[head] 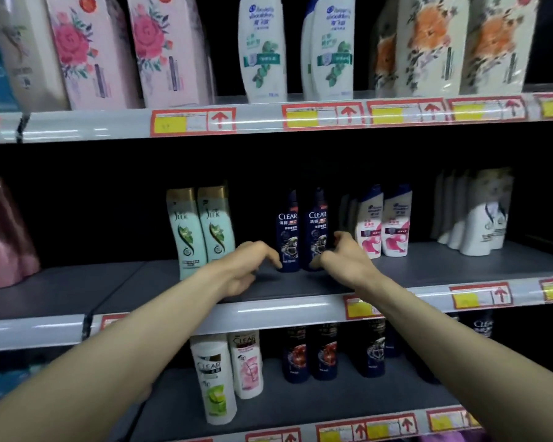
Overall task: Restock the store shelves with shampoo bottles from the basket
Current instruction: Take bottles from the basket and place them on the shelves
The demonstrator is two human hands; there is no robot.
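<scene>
dark blue shampoo bottle (317, 224) stands at frame centre on the middle shelf (428, 266); our right hand (345, 256) grips it, our left hand (253, 260) hangs relaxed beside the twin bottle (288, 232).

view=head | faces forward, slightly down onto middle shelf (268, 309) | near | wide-angle, only view

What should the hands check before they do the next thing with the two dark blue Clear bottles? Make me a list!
1. Left Clear bottle and right Clear bottle stand upright on the middle shelf: ok.
2. Their labels face front: ok.
3. Left hand holds nothing: ok.
4. Right hand has let go of the right Clear bottle: cannot tell.
5. Basket close by: cannot tell, out of view.
</scene>
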